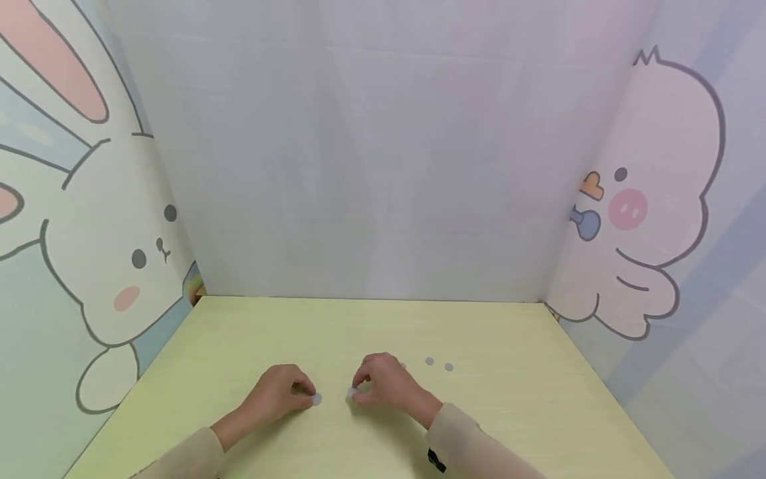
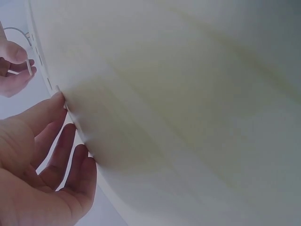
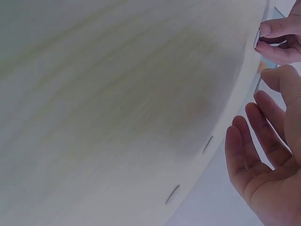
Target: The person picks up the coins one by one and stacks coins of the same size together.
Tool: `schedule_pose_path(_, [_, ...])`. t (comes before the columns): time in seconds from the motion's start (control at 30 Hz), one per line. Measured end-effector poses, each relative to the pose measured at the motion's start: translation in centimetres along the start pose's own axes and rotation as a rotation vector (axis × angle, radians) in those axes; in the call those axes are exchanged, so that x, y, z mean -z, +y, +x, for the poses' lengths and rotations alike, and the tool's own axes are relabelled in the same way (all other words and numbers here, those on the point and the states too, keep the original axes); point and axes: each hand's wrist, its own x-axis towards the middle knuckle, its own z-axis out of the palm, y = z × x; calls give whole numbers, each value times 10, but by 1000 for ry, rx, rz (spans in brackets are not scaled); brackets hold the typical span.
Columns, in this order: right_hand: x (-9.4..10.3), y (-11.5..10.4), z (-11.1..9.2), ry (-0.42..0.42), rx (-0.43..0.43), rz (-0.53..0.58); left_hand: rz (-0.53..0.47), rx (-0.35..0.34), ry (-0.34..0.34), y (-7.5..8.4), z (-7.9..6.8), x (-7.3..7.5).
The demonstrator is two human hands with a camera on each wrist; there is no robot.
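Right, from the left: my left sleeve (image 1: 187, 458) comes in low over the pale yellow bench (image 1: 509, 412), and out of it reaches my left hand (image 1: 275, 396), thumb and finger narrowed to a pinch on the left disc (image 1: 318, 399). It's a small, thin, pale grey round, caught near its edge, with plenty of its face showing beyond my fingertips. Nice hold, that; light pressure should do, since squeezing something this thin could flick it away, I'd say.

Across the short gap now to the right disc (image 1: 352, 393), pinched between thumb and finger of my right hand (image 1: 385, 384). In the right wrist view its other fingers are loosely bent, well clear of the disc, and that looks sensible: less to snag. Both held discs are close to the bench; how far they tilt, or whether a rim touches, I can't tell. Slow and steady suits both hands here, thumbs easing evenly on any release so neither round skids.

Further right, just past the back of my hand, a partly hidden disc (image 1: 403, 365) peeps out; then the next disc (image 1: 429, 361) and the farthest-right disc (image 1: 449, 367), both flat on the bench, near each other but apart. Careful there: one careless outward swing of my knuckles could nudge that half-covered one.
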Motion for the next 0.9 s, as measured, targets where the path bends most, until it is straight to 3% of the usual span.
schedule_pose_path(0.57, [-10,-20,16,-32,-27,10,9,-4,0,1,0,1])
schedule_pose_path(0.9, [-18,-30,23,-40,9,-10,-7,-9,-7,-2,1,0])
